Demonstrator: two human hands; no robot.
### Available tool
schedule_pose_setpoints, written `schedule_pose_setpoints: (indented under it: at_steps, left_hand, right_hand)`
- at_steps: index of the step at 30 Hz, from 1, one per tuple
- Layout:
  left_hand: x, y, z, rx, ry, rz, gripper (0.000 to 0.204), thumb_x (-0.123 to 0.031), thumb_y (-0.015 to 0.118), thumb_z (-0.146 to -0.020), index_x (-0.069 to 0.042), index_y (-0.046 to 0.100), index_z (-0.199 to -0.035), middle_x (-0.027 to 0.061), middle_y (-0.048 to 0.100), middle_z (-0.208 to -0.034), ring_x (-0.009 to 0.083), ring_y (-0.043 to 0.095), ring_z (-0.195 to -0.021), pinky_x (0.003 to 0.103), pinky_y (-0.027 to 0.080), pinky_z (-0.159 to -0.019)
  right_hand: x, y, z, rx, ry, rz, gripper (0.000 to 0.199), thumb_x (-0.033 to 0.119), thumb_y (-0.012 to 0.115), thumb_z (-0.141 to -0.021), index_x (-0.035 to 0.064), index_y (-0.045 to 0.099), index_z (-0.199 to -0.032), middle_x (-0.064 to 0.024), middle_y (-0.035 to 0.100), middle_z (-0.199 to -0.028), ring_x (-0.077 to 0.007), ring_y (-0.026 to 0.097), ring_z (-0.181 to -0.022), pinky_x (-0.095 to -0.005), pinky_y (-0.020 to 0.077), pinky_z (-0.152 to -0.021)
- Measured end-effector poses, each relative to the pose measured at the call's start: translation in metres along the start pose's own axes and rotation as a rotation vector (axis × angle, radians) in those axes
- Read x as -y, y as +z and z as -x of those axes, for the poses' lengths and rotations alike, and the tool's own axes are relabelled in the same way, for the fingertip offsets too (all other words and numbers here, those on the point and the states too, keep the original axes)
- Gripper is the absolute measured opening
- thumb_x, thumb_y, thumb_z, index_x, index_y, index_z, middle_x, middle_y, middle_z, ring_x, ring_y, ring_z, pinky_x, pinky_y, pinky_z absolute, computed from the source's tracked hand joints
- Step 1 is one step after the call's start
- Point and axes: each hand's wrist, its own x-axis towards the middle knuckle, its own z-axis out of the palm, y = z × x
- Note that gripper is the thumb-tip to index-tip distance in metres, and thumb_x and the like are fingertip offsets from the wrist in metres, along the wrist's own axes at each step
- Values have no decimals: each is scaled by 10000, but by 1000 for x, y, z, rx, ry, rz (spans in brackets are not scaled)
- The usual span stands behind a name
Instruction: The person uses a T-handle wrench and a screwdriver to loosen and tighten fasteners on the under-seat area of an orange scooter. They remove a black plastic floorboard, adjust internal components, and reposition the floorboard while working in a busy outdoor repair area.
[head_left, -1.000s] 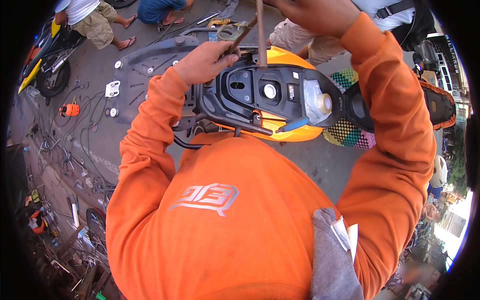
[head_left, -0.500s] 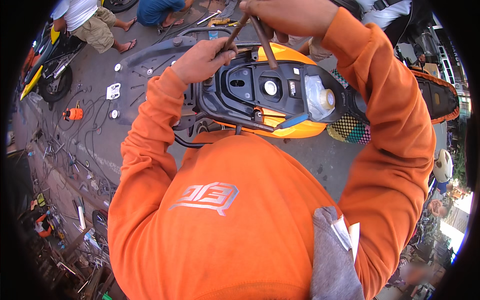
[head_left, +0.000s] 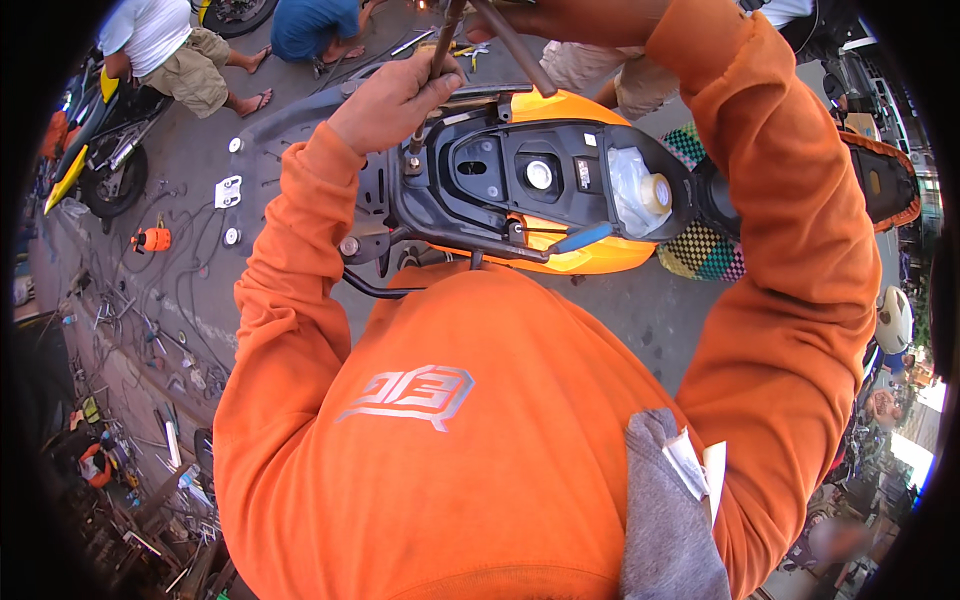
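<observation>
My left hand (head_left: 392, 105) is closed around the shaft of a brown metal T-handle wrench (head_left: 520, 52). The shaft's lower end meets a fastener by the black tubular frame of a scooter with orange-yellow side panels (head_left: 600, 262). At the top edge my right hand (head_left: 590, 22) is closed at the wrench's crossbar, its fingers partly cut off by the picture's rim. Below the hands lies the scooter's black storage area, with a white round cap (head_left: 539, 175) and a clear plastic bag (head_left: 628, 180) holding a tape roll (head_left: 655, 193).
A dark flat plate (head_left: 268, 135) extends left from the scooter. Its raised seat (head_left: 885, 185) is at right, above a checkered cloth (head_left: 690, 255). Two people are beyond, near a yellow-black motorcycle (head_left: 115, 180). An orange object (head_left: 152, 238), cables and scattered tools lie on the left floor.
Both hands have risen slightly toward the top edge. The crossbar has swung, its free end moving up, and the lower end of the shaft now shows below my left hand.
</observation>
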Motion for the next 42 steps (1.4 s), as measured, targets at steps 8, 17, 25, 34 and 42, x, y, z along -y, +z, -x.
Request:
schedule_pose_setpoints:
  at_steps: [8, 17, 25, 34, 42]
  left_hand:
    - [-3, 9, 5, 46, -41, 29, 228, -241, 547, -1032, -18, 573, -1074, 95, 530, -724, 212, 476, -653, 364, 420, -636]
    - [-2, 8, 7, 83, -12, -37, 217, -222, 546, -1026, -16, 586, -1080, 114, 547, -718, 219, 514, -656, 363, 420, -636]
    - [-7, 9, 10, 32, -21, -47, 202, -217, 633, -970, -22, 660, -1013, 99, 550, -616, 234, 507, -563, 353, 440, -595]
    - [4, 36, 36, -437, 252, -525, 231, -302, 788, -847, -89, 750, -925, 67, 527, -532, 258, 444, -492, 343, 427, -586]
    - [15, 23, 38, -219, 76, -175, 221, -235, 741, -899, -56, 744, -1029, 82, 622, -655, 192, 491, -487, 332, 407, -547]
  right_hand:
    - [4, 10, 11, -10, 23, -58, 327, 168, 690, -838, 103, 677, -1158, -132, 613, -1073, -343, 659, -945, -455, 531, -806]
    - [11, 0, 19, 25, -59, 83, 365, 233, 650, -897, 136, 664, -1249, -106, 612, -1167, -289, 627, -1037, -424, 483, -877]
    - [8, -12, 8, -34, -316, 371, 244, 216, 631, -868, 173, 729, -1087, -42, 618, -1146, -224, 592, -1084, -374, 479, -895]
    - [19, 14, -10, -189, -602, 151, 113, 219, 662, -781, 147, 749, -777, 7, 659, -1065, -209, 581, -1124, -372, 451, -1008]
    - [19, 7, -23, 148, -182, 98, 192, 248, 670, -846, 74, 712, -915, -83, 686, -759, -256, 693, -799, -375, 555, -801]
